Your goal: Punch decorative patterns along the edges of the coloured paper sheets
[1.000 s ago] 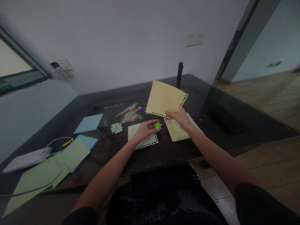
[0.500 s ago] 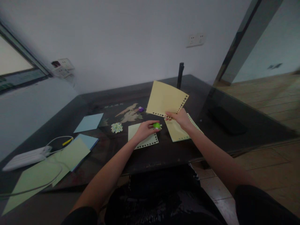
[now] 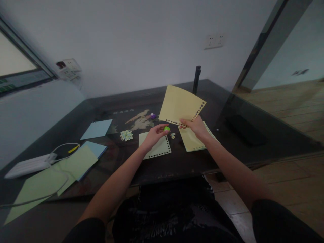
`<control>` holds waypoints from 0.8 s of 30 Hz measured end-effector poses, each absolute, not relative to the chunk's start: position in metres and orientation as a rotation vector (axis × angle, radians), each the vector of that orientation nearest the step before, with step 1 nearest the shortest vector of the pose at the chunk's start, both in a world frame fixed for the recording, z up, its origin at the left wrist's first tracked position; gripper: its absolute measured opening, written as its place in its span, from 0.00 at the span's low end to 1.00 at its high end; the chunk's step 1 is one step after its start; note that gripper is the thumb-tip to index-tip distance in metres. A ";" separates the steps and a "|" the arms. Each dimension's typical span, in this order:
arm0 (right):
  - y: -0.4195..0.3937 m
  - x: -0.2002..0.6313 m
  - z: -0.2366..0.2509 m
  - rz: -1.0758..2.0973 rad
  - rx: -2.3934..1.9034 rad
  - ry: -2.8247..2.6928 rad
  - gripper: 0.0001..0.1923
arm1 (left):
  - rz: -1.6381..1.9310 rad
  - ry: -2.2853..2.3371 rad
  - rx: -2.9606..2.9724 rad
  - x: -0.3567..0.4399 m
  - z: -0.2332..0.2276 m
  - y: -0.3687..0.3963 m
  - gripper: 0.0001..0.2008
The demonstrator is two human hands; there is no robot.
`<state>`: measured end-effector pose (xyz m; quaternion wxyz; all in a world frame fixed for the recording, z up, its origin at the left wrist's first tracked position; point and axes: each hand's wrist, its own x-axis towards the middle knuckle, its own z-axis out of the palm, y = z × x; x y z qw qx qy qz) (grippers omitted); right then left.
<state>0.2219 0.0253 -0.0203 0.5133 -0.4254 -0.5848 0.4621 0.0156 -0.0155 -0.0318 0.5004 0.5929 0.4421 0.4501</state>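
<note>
The left hand (image 3: 152,135), pinching the green punch (image 3: 166,128), has lifted it toward the yellow sheet (image 3: 181,105) pinched by the right hand (image 3: 196,126); punched scraps (image 3: 173,135) now lie below.

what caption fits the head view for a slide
Right hand lifts a yellow punched sheet while left hand holds a green punch over the dark table.

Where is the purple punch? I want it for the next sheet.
In the head view, the purple punch sits on the table past the left hand, left of the raised yellow sheet.
</note>
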 end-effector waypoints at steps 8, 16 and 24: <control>0.024 0.221 -0.020 1.131 -1.028 -1.418 0.21 | 1.113 1.034 1.269 0.012 -0.030 -0.013 0.18; 0.026 0.220 -0.024 1.135 -0.939 -1.341 0.20 | 1.210 1.013 1.328 0.010 -0.033 -0.010 0.17; 0.024 0.239 0.003 1.051 -0.901 -1.127 0.20 | 1.228 1.112 1.410 0.015 -0.027 -0.013 0.18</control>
